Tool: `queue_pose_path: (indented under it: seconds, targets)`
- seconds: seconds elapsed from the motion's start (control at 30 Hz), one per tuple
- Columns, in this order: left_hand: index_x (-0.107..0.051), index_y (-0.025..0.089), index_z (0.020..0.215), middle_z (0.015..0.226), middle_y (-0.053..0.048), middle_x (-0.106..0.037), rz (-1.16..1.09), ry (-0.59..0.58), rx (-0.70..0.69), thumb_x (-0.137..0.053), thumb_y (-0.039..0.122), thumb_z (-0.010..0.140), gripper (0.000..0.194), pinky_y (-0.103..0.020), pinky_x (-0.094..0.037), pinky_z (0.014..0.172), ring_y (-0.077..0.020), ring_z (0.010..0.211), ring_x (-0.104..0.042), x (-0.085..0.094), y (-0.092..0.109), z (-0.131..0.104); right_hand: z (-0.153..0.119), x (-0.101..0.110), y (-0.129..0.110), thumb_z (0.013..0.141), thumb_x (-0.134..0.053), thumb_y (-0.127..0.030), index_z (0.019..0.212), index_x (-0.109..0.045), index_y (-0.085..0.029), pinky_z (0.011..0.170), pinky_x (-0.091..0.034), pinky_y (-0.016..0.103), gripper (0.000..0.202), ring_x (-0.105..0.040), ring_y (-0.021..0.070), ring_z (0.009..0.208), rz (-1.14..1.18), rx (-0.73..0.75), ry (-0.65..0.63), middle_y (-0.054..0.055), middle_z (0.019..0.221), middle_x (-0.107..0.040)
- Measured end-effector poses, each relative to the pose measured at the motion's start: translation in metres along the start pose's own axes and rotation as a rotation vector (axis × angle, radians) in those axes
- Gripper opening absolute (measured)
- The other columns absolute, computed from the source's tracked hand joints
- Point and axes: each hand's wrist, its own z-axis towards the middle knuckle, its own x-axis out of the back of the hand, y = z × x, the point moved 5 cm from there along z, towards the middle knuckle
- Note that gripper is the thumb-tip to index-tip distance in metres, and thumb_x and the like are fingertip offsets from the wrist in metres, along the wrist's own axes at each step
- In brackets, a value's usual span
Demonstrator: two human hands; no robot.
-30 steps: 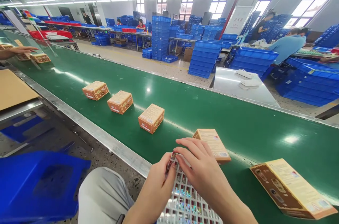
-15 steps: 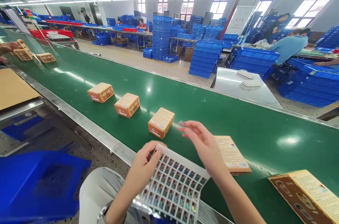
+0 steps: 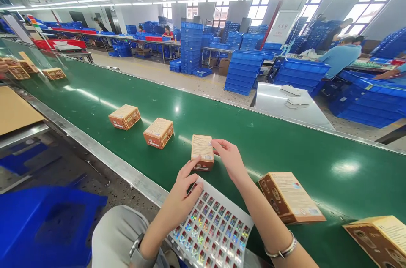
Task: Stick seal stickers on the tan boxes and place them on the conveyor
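Observation:
My left hand (image 3: 180,200) grips the top corner of a sheet of shiny hologram stickers (image 3: 218,228) under its thumb. Its fingertips also rest on the near edge of a small brown and cream carton (image 3: 202,148) on the green belt. At that carton's right top edge, my right hand (image 3: 231,159) presses a small sticker (image 3: 209,143) with its fingertips. Right of my forearm lies another carton (image 3: 296,194), with a small shiny sticker on its top face. A further carton (image 3: 380,238) is cut off at the lower right.
Two cartons, one nearer (image 3: 158,132) and one farther (image 3: 124,116), sit left along the green conveyor belt (image 3: 253,132). More cartons (image 3: 53,73) lie at the far left, near another person's hand (image 3: 3,67). Beyond the belt stand stacked blue crates (image 3: 242,71) and a metal table (image 3: 285,107).
My right hand has brought the sticker left and down onto the carton. My left fingers have reached onto the carton, which has turned. The cartons have shifted to the right.

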Motion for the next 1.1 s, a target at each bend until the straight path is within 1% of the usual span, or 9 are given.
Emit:
queue_pose_path:
  seconds: [0.2,0.37,0.57,0.7,0.77,0.87,1.0,1.07,1.1]
  targets:
    - [-0.052,0.022,0.075,0.167,0.001,-0.024,-0.005,-0.046,-0.004,-0.043,0.028,0.1,0.027,-0.048,-0.024,0.126,-0.024,0.154,-0.018,-0.015,0.005,-0.001,-0.003,0.01,0.002,0.072,-0.071,-0.053,0.085,-0.073,-0.016,0.077,-0.053,0.036,0.039,-0.067,0.0267,0.088,-0.087,0.011,0.073,0.01,0.094,-0.075]
    - [-0.048,0.022,0.074,0.167,0.003,-0.024,-0.011,-0.088,-0.012,-0.043,0.027,0.1,0.027,-0.048,-0.025,0.125,-0.0221,0.154,-0.015,-0.024,0.01,-0.001,-0.011,0.022,-0.002,0.074,-0.068,-0.056,0.087,-0.072,-0.017,0.074,-0.052,0.036,0.041,-0.067,0.0285,0.089,-0.192,0.056,0.11,0.011,0.095,-0.074]
    - [-0.042,0.023,0.072,0.167,0.002,-0.024,-0.032,-0.152,-0.008,-0.044,0.027,0.099,0.028,-0.049,-0.025,0.125,-0.0229,0.155,-0.014,-0.034,0.017,-0.002,-0.023,0.031,-0.014,0.078,-0.062,-0.052,0.084,-0.063,-0.021,0.076,-0.051,0.038,0.032,-0.065,0.0274,0.085,-0.378,0.14,0.186,0.01,0.094,-0.07]
    - [-0.038,0.023,0.071,0.167,0.006,-0.023,-0.031,-0.186,-0.002,-0.044,0.024,0.098,0.027,-0.048,-0.025,0.125,-0.022,0.155,-0.011,-0.042,0.019,-0.003,-0.029,0.035,-0.021,0.08,-0.061,-0.05,0.079,-0.056,-0.023,0.073,-0.049,0.039,0.028,-0.065,0.0269,0.077,-0.488,0.148,0.177,0.008,0.086,-0.068]
    - [-0.037,0.023,0.071,0.167,0.008,-0.022,-0.03,-0.203,0.001,-0.044,0.023,0.097,0.027,-0.048,-0.024,0.125,-0.0215,0.155,-0.01,-0.045,0.021,-0.004,-0.031,0.038,-0.025,0.081,-0.061,-0.049,0.089,-0.055,-0.023,0.071,-0.049,0.039,0.028,-0.066,0.0272,0.076,-0.518,0.139,0.182,0.007,0.083,-0.068]
    - [-0.037,0.023,0.07,0.167,0.009,-0.022,-0.038,-0.219,-0.009,-0.044,0.021,0.096,0.027,-0.046,-0.025,0.124,-0.021,0.155,-0.01,-0.05,0.025,-0.005,-0.031,0.046,-0.027,0.082,-0.059,-0.047,0.11,-0.047,-0.021,0.07,-0.051,0.038,0.04,-0.067,0.028,0.079,-0.538,0.126,0.203,0.006,0.084,-0.069]
    - [-0.04,0.022,0.071,0.164,0.002,-0.034,-0.1,-0.218,-0.018,-0.046,0.024,0.096,0.026,-0.042,-0.024,0.124,-0.0233,0.153,-0.02,-0.048,0.031,-0.007,-0.022,0.065,-0.027,0.084,-0.054,-0.042,0.117,-0.046,-0.019,0.074,-0.053,0.041,0.041,-0.07,0.0296,0.08,-0.561,0.098,0.214,0.007,0.083,-0.07]
    - [-0.044,0.021,0.071,0.157,-0.003,-0.044,-0.153,-0.174,-0.009,-0.048,0.028,0.097,0.027,-0.039,-0.028,0.12,-0.0251,0.147,-0.033,-0.042,0.031,-0.01,-0.021,0.076,-0.031,0.084,-0.051,-0.038,0.116,-0.048,-0.018,0.074,-0.054,0.042,0.038,-0.07,0.0287,0.074,-0.57,0.072,0.193,0.008,0.085,-0.071]
    - [-0.047,0.021,0.072,0.148,-0.005,-0.053,-0.187,-0.142,0.015,-0.048,0.031,0.098,0.027,-0.037,-0.034,0.115,-0.025,0.139,-0.044,-0.038,0.029,-0.012,-0.023,0.082,-0.036,0.084,-0.051,-0.038,0.113,-0.051,-0.019,0.074,-0.054,0.043,0.035,-0.071,0.028,0.072,-0.577,0.064,0.179,0.009,0.089,-0.072]
